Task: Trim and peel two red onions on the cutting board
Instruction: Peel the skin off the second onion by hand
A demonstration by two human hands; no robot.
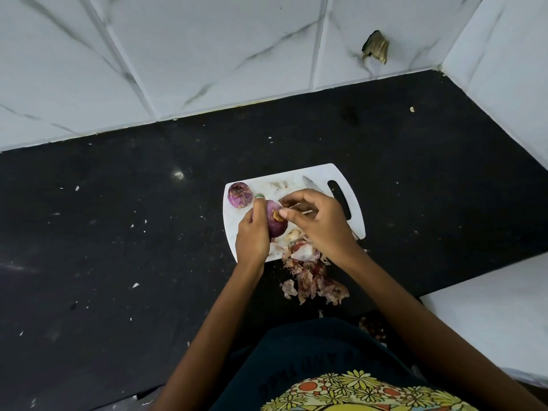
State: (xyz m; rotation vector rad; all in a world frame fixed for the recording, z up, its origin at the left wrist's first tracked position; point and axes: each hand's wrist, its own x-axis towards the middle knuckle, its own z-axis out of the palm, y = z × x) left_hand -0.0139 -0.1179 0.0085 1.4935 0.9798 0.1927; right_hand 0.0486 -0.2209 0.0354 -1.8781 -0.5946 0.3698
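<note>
A white cutting board (299, 173) lies on the black counter. One peeled red onion (239, 194) rests at the board's far left corner. My left hand (252, 232) grips a second red onion (276, 222) above the board's middle. My right hand (317, 218) pinches a bit of dry skin (277, 215) at that onion's end, thumb and fingertip closed on it. A knife lies on the board behind my right hand; only its blade tip (310, 183) shows.
A heap of onion peels (311, 280) spreads from the board's near edge onto the black counter (118, 232). Marble-tiled walls close off the back and right. A white ledge (489, 321) sits at the near right. Small crumbs dot the counter.
</note>
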